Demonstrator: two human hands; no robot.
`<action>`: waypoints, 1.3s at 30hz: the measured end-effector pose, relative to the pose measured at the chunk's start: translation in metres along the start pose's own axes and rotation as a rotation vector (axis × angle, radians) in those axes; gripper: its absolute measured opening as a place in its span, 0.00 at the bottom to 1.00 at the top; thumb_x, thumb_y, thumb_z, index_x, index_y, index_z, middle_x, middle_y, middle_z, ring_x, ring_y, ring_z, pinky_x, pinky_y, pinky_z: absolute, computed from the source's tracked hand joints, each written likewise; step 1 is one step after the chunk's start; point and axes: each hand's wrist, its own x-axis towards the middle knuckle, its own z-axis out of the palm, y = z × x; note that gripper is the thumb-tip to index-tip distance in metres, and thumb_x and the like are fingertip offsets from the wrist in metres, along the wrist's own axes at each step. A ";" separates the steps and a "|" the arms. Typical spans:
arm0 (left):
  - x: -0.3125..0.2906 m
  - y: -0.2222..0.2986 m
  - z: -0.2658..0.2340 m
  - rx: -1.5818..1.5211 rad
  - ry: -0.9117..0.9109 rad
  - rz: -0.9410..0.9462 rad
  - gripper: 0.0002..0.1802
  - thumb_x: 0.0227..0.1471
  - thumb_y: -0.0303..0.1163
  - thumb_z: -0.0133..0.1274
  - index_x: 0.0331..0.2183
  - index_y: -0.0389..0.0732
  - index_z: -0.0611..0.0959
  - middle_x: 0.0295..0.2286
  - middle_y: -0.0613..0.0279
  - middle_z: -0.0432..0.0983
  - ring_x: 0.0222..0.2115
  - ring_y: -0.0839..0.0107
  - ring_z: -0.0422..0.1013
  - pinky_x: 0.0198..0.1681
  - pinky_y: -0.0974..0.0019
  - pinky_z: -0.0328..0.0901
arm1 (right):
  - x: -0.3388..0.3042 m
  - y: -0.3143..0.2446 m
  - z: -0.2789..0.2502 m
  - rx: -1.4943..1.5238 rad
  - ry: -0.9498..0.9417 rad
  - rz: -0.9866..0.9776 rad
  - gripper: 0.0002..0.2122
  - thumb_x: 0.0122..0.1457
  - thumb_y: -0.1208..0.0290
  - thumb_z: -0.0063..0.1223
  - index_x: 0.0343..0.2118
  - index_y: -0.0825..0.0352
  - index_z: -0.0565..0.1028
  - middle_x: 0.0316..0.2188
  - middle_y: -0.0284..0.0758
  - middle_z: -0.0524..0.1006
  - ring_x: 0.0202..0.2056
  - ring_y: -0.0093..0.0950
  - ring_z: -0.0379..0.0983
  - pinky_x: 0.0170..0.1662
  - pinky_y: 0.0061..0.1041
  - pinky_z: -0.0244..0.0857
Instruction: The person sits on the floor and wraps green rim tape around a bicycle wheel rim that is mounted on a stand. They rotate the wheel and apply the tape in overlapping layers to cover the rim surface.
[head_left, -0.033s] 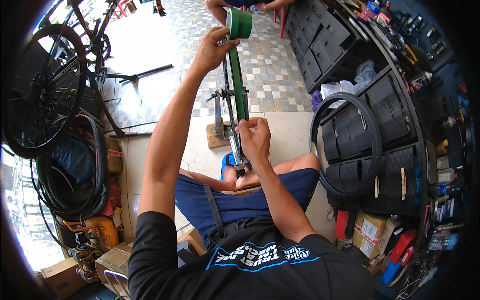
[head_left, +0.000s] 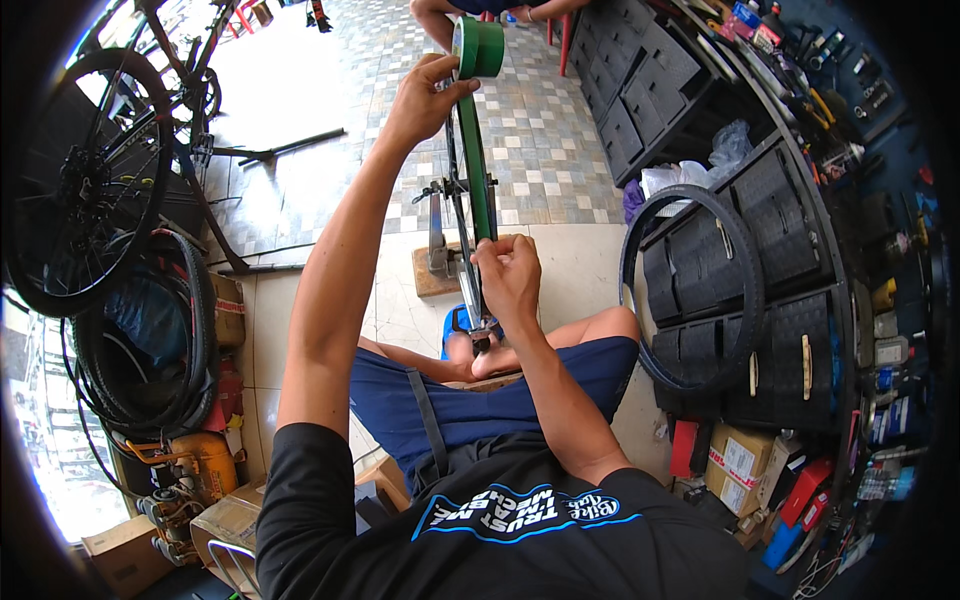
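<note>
My left hand (head_left: 425, 100), raised at the far end, grips a roll of green tape (head_left: 484, 50) by its near edge, between thumb and fingers. From the roll a strip of green tape (head_left: 478, 165) runs toward me along a narrow bicycle wheel seen edge-on. My right hand (head_left: 508, 278) is closed, thumb and fingers pinching the strip's near end at the wheel. The wheel stands upright in a metal stand (head_left: 437, 235) with a wooden base (head_left: 436, 280). Whether the strip is stuck to the rim between my hands, I cannot tell.
A bare black tyre (head_left: 750, 300) leans against dark drawers at right. Bicycles (head_left: 85, 180) and hanging tyres (head_left: 195, 330) crowd the left. Cardboard boxes (head_left: 740, 465) stand at lower right, tools line the right wall. Another person's legs (head_left: 432, 22) show at the top.
</note>
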 end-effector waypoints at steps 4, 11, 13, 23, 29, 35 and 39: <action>-0.001 0.000 0.002 0.019 -0.010 -0.003 0.18 0.56 0.39 0.66 0.46 0.42 0.87 0.41 0.57 0.78 0.41 0.62 0.76 0.48 0.58 0.69 | 0.000 0.004 0.002 -0.021 0.005 -0.008 0.12 0.64 0.68 0.59 0.32 0.72 0.71 0.28 0.42 0.80 0.30 0.27 0.81 0.34 0.25 0.73; -0.001 -0.002 0.001 0.018 -0.012 -0.007 0.18 0.57 0.40 0.65 0.46 0.41 0.87 0.41 0.57 0.78 0.41 0.62 0.75 0.48 0.58 0.69 | 0.001 0.000 0.001 -0.005 0.017 -0.007 0.13 0.62 0.68 0.60 0.28 0.72 0.72 0.29 0.43 0.78 0.29 0.32 0.79 0.35 0.30 0.72; -0.002 -0.003 0.001 0.030 -0.012 -0.007 0.18 0.57 0.40 0.65 0.46 0.41 0.87 0.41 0.57 0.78 0.41 0.62 0.75 0.48 0.58 0.69 | 0.000 -0.003 0.003 0.091 0.046 0.025 0.15 0.58 0.66 0.63 0.24 0.73 0.73 0.29 0.45 0.74 0.28 0.38 0.74 0.35 0.37 0.70; -0.001 -0.004 0.001 0.020 -0.013 -0.015 0.19 0.57 0.42 0.65 0.46 0.43 0.87 0.40 0.57 0.78 0.41 0.60 0.75 0.47 0.57 0.68 | 0.008 -0.008 -0.006 -0.012 -0.023 0.099 0.16 0.56 0.63 0.64 0.24 0.73 0.74 0.27 0.46 0.76 0.31 0.40 0.77 0.37 0.38 0.70; -0.002 -0.003 0.002 0.059 -0.021 -0.017 0.19 0.57 0.42 0.65 0.46 0.43 0.87 0.40 0.57 0.78 0.41 0.60 0.75 0.47 0.56 0.68 | 0.011 -0.011 -0.016 -0.100 -0.095 0.116 0.17 0.57 0.61 0.64 0.26 0.74 0.76 0.31 0.46 0.77 0.32 0.42 0.78 0.39 0.37 0.71; 0.000 -0.005 0.003 0.021 0.006 0.002 0.19 0.57 0.41 0.65 0.47 0.41 0.86 0.40 0.55 0.78 0.41 0.59 0.75 0.48 0.56 0.68 | 0.002 -0.029 -0.024 -0.052 -0.068 0.074 0.18 0.62 0.58 0.62 0.29 0.73 0.78 0.37 0.43 0.76 0.32 0.37 0.80 0.37 0.35 0.72; 0.003 -0.010 0.003 0.023 0.009 -0.007 0.19 0.57 0.40 0.64 0.47 0.41 0.86 0.40 0.54 0.79 0.42 0.58 0.75 0.48 0.56 0.68 | -0.001 -0.033 -0.024 -0.063 -0.028 0.022 0.17 0.64 0.58 0.61 0.31 0.72 0.79 0.35 0.40 0.74 0.31 0.35 0.79 0.36 0.35 0.71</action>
